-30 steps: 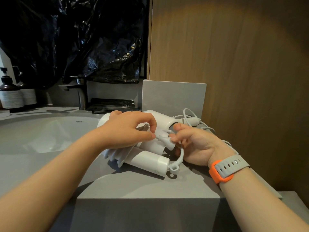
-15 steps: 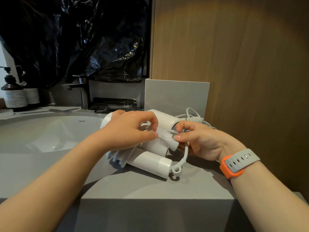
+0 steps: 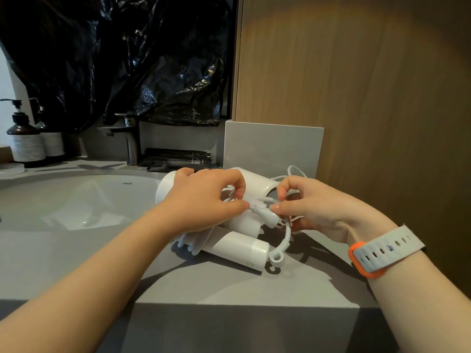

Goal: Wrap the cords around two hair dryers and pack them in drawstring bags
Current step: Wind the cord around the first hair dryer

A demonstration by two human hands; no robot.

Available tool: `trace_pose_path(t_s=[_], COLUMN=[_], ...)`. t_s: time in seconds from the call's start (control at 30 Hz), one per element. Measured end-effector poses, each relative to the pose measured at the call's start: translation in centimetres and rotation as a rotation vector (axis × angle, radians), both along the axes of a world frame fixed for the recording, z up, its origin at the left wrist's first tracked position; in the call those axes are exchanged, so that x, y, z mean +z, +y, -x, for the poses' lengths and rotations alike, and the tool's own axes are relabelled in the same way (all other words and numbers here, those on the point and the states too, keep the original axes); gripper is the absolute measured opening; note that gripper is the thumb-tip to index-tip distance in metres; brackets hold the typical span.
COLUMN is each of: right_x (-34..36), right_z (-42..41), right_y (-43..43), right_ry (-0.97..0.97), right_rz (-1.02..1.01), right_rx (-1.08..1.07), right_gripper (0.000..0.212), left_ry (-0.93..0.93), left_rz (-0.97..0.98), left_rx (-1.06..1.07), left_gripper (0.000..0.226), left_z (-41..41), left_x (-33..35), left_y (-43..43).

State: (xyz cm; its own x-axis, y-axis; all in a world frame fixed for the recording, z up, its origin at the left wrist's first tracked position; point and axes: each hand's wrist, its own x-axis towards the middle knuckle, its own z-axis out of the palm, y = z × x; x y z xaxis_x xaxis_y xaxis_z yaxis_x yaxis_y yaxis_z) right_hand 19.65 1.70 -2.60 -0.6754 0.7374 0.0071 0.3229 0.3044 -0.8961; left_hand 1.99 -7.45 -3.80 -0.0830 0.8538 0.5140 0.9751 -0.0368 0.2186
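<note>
The grey worktop [image 3: 229, 289] carries a white hair dryer [image 3: 257, 182] beside the sink [image 3: 76, 200]. The left hand [image 3: 204, 200] lies over the dryer. The right hand [image 3: 313, 207] is close beside. Both pinch its white cord [image 3: 286, 235] between thumb and forefinger.

Right hand [image 3: 313, 207] comes up and in, from low beside the hair dryer [image 3: 257, 183] to level with left hand [image 3: 204, 200]. Its index now arches over, thumb pinching the cord [image 3: 286, 235] at the tapered end, almost touching the left fingertips.
</note>
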Motion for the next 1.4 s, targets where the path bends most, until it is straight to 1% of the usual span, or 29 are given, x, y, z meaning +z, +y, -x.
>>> trace_pose_path(t_s=[0.1,0.2,0.3,0.37,0.47,0.57,0.73,0.83,0.87,0.93,1.03,1.1,1.17,1.23,1.3,1.4], right_x=[0.7,1.0,0.6,0.0,-0.7,-1.4,-2.1,-2.2,-2.3,-2.5,-2.7,-2.9,-3.2,-3.2,-3.1,-3.0], right_z=[-0.2,0.0,0.2,0.3,0.1,-0.1,-0.1,-0.1,-0.1,0.0,0.2,0.4,0.5,0.6,0.7,0.7], right_y=[0.0,0.0,-0.2,-0.4,-0.1,0.3,0.5,0.6,0.5,0.3,0.2,0.2,0.2,0.1,0.1,0.1], right_ry=[-0.154,-0.211,-0.194,-0.186,-0.128,-0.029,0.176,0.238,0.228,0.228,0.327,0.350,0.349,0.374,0.407,0.434], right_rz=[-0.142,-0.221,-0.193,-0.153,-0.077,0.010,0.092,0.142,0.123,0.063,-0.025,-0.070,-0.085,-0.040,0.014,0.043], right_rx=[0.036,0.035,0.032,0.065,0.067,0.094,0.049,0.007,-0.004,-0.038,-0.094,-0.114,-0.113,-0.118,-0.139,-0.175], right_gripper=[0.023,0.024,0.036,0.039,0.035,0.032,0.035,0.026,0.025,0.023,0.022,0.025,0.028,0.030,0.028,0.025], left_ry=[0.034,0.041,0.021,0.017,0.026,0.037,0.055,0.075,0.076,0.043,0.016,0.016,-0.003,-0.032,-0.046,-0.045], left_rz=[0.002,-0.002,-0.024,-0.045,-0.045,-0.035,-0.012,-0.029,-0.030,-0.015,0.002,0.006,0.004,-0.026,-0.058,-0.064], left_rx=[0.034,0.073,0.092,0.101,0.098,0.077,0.074,0.079,0.078,0.081,0.088,0.091,0.085,0.056,0.018,-0.021], left_gripper=[0.029,0.031,0.035,0.037,0.040,0.039,0.044,0.052,0.051,0.040,0.015,0.007,0.004,0.003,0.006,0.014], left_z=[-0.2,-0.4,-0.7,-0.8,-0.9,-0.7,-0.8,-0.8,-0.8,-0.9,-0.9,-0.9,-0.9,-0.6,-0.3,0.1], left_x=[-0.1,0.0,-0.1,-0.2,-0.2,-0.1,-0.1,-0.3,-0.4,-0.4,-0.4,-0.4,-0.4,-0.4,-0.4,-0.3], left_y=[0.2,0.5,0.5,0.4,0.3,0.1,-0.2,-0.4,-0.4,-0.5,-0.6,-0.7,-0.7,-0.7,-0.8,-1.1])
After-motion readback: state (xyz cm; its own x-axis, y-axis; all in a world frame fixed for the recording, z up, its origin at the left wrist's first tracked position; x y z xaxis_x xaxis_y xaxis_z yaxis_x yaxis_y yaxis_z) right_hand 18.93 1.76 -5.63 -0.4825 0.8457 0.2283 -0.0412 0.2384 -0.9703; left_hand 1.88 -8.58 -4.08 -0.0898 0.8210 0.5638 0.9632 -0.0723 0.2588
